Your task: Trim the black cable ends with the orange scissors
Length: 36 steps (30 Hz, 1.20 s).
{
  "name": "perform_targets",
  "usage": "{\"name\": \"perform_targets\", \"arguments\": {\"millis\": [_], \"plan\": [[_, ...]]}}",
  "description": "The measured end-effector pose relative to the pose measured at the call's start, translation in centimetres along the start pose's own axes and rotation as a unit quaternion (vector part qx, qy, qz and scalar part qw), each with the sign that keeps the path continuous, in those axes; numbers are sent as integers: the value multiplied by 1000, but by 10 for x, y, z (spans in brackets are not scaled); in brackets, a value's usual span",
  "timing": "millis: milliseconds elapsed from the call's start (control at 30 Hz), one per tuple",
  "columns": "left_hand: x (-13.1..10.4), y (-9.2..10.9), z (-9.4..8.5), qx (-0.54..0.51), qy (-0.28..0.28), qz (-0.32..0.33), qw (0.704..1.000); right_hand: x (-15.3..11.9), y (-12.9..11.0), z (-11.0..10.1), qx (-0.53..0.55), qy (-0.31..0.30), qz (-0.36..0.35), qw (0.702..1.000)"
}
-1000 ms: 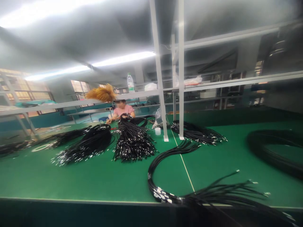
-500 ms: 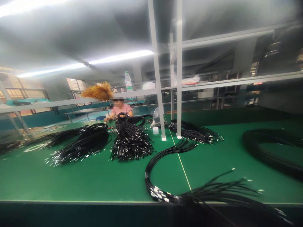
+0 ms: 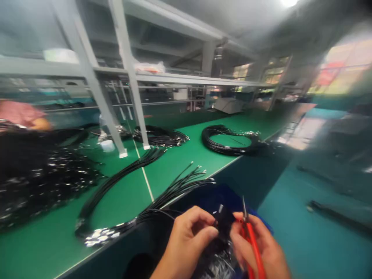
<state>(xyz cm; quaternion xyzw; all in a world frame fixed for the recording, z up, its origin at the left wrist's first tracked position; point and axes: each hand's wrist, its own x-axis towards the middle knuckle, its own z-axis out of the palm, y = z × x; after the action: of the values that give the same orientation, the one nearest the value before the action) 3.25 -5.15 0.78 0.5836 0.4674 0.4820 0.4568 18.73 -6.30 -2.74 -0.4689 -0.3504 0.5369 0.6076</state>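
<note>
My left hand [image 3: 186, 236], at six o'clock, brings thumb and forefinger close together; I cannot tell what they pinch. Toward half past four, my right hand [image 3: 270, 248] grips a red-handled metal hand tool [image 3: 254, 248], point upward. I should keep that point off the left fingertips, and clear of the slender black cable bundle [image 3: 109, 184] at eight o'clock.

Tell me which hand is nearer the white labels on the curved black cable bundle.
Left. The left hand is right of the white labels, apart from them; the right hand, holding red-handled pliers, is farther right.
</note>
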Motion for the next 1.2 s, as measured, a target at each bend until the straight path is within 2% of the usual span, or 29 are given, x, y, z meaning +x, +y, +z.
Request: {"name": "perform_targets", "arguments": {"millis": [100,267,400,767,1000,1100,1200], "plan": [[0,1,-1,-7,-28,-26,999,1,-9,17,29,12,-56,998],[0,-5,1,48,-55,14,997,5,-14,30,44,1,-77,996],[1,-7,5,89,-66,35,993,7,-9,30,46,-1,-69,997],[1,-4,10,90,-42,-10,995,6,-14,29,97,17,-26,995],[-2,-9,12,116,-20,-2,993,6,-11,29,110,16,-9,994],[-3,-13,12,82,-21,-16,996,7,-11,28,125,9,-1,992],[-5,-15,13,-25,-45,-48,998,5,-10,29,170,-9,54,984]]}}
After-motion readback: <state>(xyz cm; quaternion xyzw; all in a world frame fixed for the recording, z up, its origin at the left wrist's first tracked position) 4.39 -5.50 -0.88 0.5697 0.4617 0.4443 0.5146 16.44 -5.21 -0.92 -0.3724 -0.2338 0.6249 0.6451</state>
